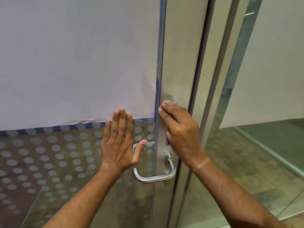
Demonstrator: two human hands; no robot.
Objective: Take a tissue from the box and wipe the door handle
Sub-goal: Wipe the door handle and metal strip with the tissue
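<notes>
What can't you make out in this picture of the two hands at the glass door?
- Tissue: head view shows only a small pale wad at the right hand's fingertips; the curled fingers hide the rest.
- Tissue box: outside the frame.
- Blue sign on the door frame: mostly hidden by the right hand.
- Door handle: the left hand's thumb overlaps its reflection in the glass.

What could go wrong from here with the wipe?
1. No tissue or box is visible; the right hand is curled against the door frame, so any wiping may be bare-fingered.
2. That hand sits above the door handle, so the handle itself may get skipped.
3. The left hand presses flat on the glass panel beside torn white paper; it could smudge the glass or tear the paper further.
</notes>
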